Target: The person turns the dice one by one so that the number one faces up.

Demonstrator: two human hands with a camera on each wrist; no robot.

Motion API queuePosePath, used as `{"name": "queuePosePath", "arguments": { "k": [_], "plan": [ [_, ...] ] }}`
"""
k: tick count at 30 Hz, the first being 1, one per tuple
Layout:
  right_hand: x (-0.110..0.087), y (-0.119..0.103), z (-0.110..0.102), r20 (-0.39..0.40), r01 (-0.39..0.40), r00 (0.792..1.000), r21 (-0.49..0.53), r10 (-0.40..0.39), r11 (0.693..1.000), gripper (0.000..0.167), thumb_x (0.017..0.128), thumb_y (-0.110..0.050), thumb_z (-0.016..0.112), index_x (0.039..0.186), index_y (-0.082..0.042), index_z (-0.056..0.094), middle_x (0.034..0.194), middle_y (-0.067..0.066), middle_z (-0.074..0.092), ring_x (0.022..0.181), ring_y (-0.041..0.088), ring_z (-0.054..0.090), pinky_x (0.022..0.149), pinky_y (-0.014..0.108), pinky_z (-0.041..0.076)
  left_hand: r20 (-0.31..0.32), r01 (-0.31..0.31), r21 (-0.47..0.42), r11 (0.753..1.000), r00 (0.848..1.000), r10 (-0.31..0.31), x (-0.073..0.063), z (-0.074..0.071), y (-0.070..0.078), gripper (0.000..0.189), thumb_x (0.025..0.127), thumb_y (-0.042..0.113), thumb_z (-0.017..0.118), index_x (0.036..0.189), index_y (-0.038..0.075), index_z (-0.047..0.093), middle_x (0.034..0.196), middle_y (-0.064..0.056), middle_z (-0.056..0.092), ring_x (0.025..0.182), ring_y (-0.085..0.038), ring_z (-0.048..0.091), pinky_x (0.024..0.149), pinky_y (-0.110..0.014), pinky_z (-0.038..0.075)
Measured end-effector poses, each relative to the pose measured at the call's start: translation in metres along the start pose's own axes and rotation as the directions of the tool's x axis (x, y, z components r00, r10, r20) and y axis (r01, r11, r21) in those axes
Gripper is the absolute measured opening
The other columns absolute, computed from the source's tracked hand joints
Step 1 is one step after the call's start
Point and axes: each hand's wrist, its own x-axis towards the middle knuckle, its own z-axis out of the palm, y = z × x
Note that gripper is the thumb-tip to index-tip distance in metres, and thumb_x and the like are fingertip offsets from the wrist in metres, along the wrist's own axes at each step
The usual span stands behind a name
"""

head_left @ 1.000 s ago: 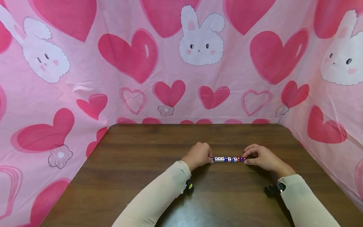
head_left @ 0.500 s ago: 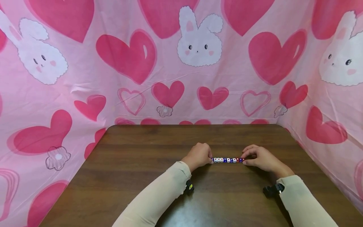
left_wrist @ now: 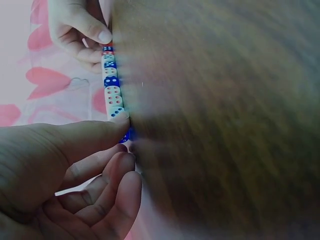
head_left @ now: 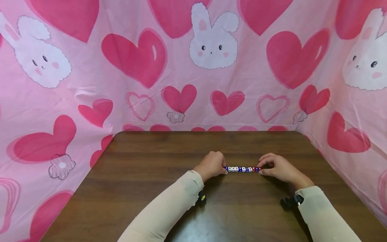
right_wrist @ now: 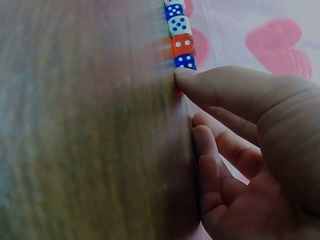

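A straight row of small white, blue and red dice [head_left: 243, 169] lies across the brown table between the two hands. At its left end my left hand [head_left: 211, 165] pinches a blue die [left_wrist: 125, 136] between thumb and fingers, the thumb tip overlapping the white die beside it. My right hand [head_left: 280, 170] pinches the opposite end, where a red die [right_wrist: 180, 92] is mostly hidden behind the thumb. Next to that thumb sits another blue die [right_wrist: 185, 61], then an orange-red one [right_wrist: 183, 45]. Neighbouring dice stand face to face, without visible gaps.
The wooden table [head_left: 145, 188] has its far edge against a pink cloth [head_left: 181, 77] printed with hearts and rabbits, which also hangs at both sides. Dark wrist devices [head_left: 291, 202] sit at the cuffs of the light sleeves [head_left: 169, 208].
A small gap between the left-end blue die and the white dice has closed. My right hand has shifted slightly left; my left hand has stayed nearly still.
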Motion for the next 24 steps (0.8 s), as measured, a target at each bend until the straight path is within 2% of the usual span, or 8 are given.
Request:
{"name": "queuePosePath", "arguments": {
  "k": [8, 13, 17, 21, 24],
  "plan": [
    [-0.001, 0.0, 0.0, -0.003, 0.002, 1.0, -0.012, -0.002, 1.0, 0.013, 0.087, -0.02, 0.084, 0.098, -0.024, 0.079, 0.125, 0.009, 0.064, 0.118, 0.034, 0.059, 0.104, 0.062, 0.045, 0.009, 0.02, 0.004, 1.0, 1.0, -0.021, -0.001, 0.002, 0.001, 0.021, 0.078, 0.03, 0.092, 0.081, 0.017, 0.076, 0.079, 0.01, 0.07, 0.07, -0.008, 0.058, 0.067, -0.025, 0.05],
    [-0.002, 0.002, 0.001, -0.017, 0.007, 1.0, -0.022, -0.008, 1.0, 0.012, 0.087, -0.022, 0.084, 0.098, -0.024, 0.079, 0.123, 0.009, 0.064, 0.115, 0.032, 0.061, 0.101, 0.057, 0.049, 0.016, 0.001, 0.021, 1.0, 1.0, -0.001, -0.002, 0.002, 0.001, 0.023, 0.078, 0.031, 0.092, 0.081, 0.017, 0.075, 0.079, 0.009, 0.069, 0.07, -0.007, 0.058, 0.067, -0.025, 0.049],
    [-0.002, 0.002, 0.001, -0.013, 0.005, 1.0, -0.018, -0.006, 1.0, 0.013, 0.087, -0.022, 0.085, 0.098, -0.024, 0.079, 0.123, 0.009, 0.064, 0.116, 0.032, 0.061, 0.102, 0.057, 0.048, 0.024, -0.001, 0.015, 1.0, 1.0, 0.001, -0.004, 0.004, -0.002, 0.025, 0.078, 0.032, 0.092, 0.082, 0.016, 0.074, 0.076, 0.009, 0.066, 0.07, -0.008, 0.056, 0.067, -0.025, 0.049],
    [0.0, 0.002, 0.004, -0.007, 0.033, 0.999, -0.026, -0.033, 0.999, 0.015, 0.086, -0.023, 0.085, 0.1, -0.025, 0.079, 0.123, 0.007, 0.065, 0.115, 0.029, 0.061, 0.101, 0.054, 0.05, 0.036, 0.011, -0.041, 0.999, 0.999, -0.01, -0.009, 0.0, -0.013, 0.027, 0.075, 0.03, 0.094, 0.089, 0.014, 0.077, 0.077, 0.008, 0.066, 0.072, -0.009, 0.057, 0.068, -0.026, 0.051],
    [0.001, -0.003, 0.002, 0.024, 0.046, 0.999, -0.012, -0.046, 0.999, 0.023, 0.087, -0.025, 0.084, 0.108, -0.018, 0.076, 0.121, 0.007, 0.066, 0.112, 0.028, 0.063, 0.099, 0.052, 0.052, 0.035, 0.01, -0.061, 0.998, 0.999, -0.008, -0.017, -0.011, -0.028, 0.031, 0.076, 0.031, 0.094, 0.096, 0.015, 0.076, 0.083, 0.007, 0.067, 0.077, -0.01, 0.059, 0.072, -0.028, 0.052]
  ]
}}
